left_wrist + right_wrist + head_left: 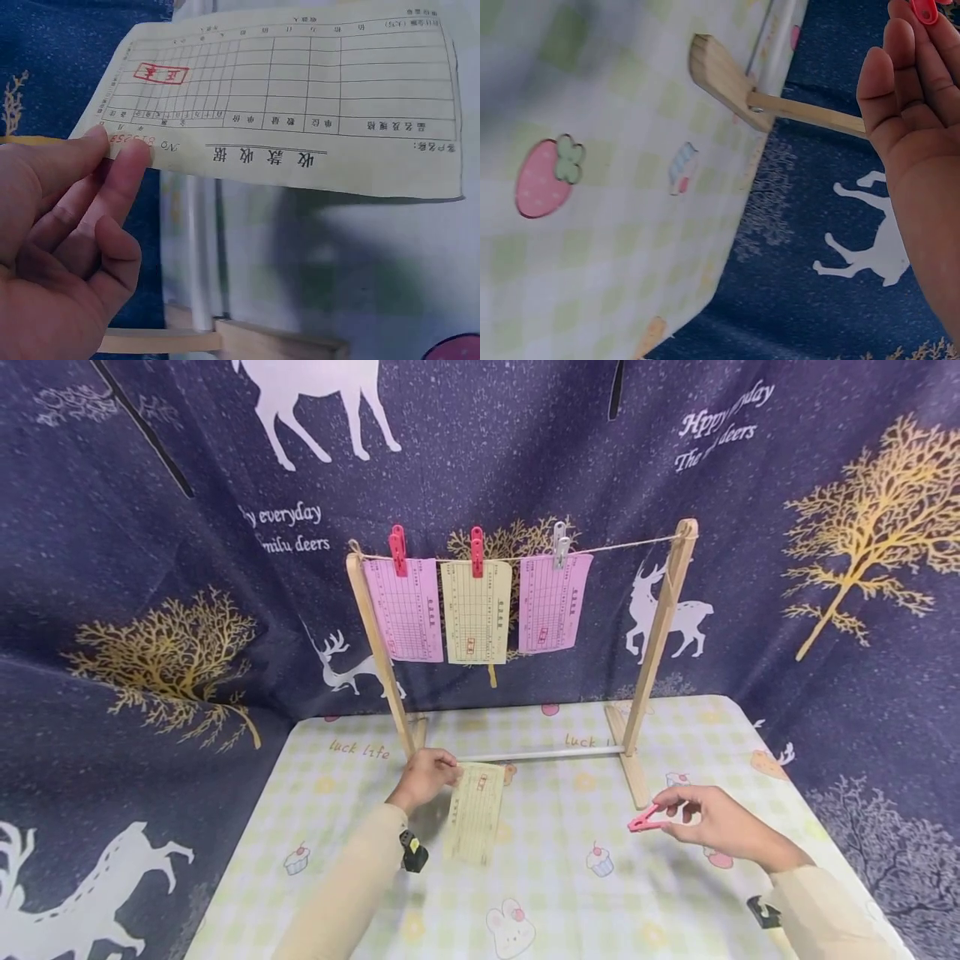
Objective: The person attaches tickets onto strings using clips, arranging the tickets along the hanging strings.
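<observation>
Between thumb and fingers, my left hand [426,778] pinches a corner of a yellow receipt slip [477,810] above the table. The left wrist view shows the printed grid and red stamp on this slip [285,82]. At the right, my right hand [708,822] holds a pink clothespin [647,821] by one end, over the table near the rack's right foot. Only part of that clothespin [925,10] shows in the right wrist view. On the string [630,545] hang a pink slip [405,610], a yellow slip [477,610] and another pink slip [553,602].
Two red clothespins [398,550] and a grey clothespin [560,545] grip the hanging slips. The string runs between wooden posts [660,618], joined below by a white rod [540,753]. A checked cloth covers the table [555,893]; a dark blue curtain [480,460] hangs behind.
</observation>
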A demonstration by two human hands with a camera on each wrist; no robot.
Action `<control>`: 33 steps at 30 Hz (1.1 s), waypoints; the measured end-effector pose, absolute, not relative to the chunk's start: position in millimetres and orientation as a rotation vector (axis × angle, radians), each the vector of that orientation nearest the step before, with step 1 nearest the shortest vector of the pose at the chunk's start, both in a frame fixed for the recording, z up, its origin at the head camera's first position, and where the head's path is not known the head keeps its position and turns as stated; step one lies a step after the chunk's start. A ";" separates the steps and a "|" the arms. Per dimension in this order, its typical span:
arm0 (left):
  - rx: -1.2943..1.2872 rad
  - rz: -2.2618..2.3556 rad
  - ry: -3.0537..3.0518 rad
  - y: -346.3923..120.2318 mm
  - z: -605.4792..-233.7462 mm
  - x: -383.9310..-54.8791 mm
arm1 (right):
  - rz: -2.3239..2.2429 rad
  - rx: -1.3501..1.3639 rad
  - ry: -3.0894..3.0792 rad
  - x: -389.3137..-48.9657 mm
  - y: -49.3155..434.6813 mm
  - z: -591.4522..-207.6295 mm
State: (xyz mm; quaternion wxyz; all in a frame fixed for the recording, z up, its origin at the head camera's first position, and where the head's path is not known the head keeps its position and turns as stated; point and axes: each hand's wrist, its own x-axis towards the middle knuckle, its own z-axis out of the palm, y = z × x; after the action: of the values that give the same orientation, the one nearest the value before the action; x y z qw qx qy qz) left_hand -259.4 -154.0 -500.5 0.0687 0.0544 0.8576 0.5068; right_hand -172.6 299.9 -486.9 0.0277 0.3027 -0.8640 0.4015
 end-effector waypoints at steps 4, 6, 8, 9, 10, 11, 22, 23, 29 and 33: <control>0.196 1.551 2.600 -154.3 -491.8 -261.8 | 1.211 0.935 -2.625 -176.2 299.0 -479.0; 0.209 1.567 2.605 -153.4 -485.6 -262.2 | 1.199 0.934 -2.609 -178.2 298.7 -475.1; 0.215 1.580 2.607 -152.1 -478.9 -262.6 | 1.199 0.938 -2.597 -180.0 298.8 -470.6; 0.212 1.591 2.601 -151.3 -475.4 -262.7 | 1.202 0.946 -2.591 -181.0 298.9 -468.2; 0.200 1.605 2.589 -150.2 -471.5 -262.9 | 1.212 0.960 -2.586 -182.1 299.0 -465.9; 0.200 1.610 2.588 -149.0 -467.8 -263.1 | 1.219 0.975 -2.582 -183.3 299.2 -463.7; 0.344 1.531 2.691 -138.5 -434.0 -268.7 | 1.177 1.056 -2.533 -196.5 300.9 -442.2; 0.349 1.527 2.696 -137.7 -431.2 -269.3 | 1.159 1.043 -2.535 -197.3 300.8 -440.6; 0.402 1.502 2.732 -127.4 -411.4 -272.7 | 1.075 0.929 -2.571 -200.5 299.6 -428.2; 0.444 1.509 2.761 -118.2 -395.8 -274.9 | 1.036 0.923 -2.587 -204.8 298.6 -418.4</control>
State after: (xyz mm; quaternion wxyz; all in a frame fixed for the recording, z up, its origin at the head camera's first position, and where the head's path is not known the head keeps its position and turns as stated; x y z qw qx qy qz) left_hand -274.9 -118.2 -395.8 -0.0181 0.1398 0.8688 0.4747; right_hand -204.8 298.6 -418.4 0.1030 0.3127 -0.8766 0.3510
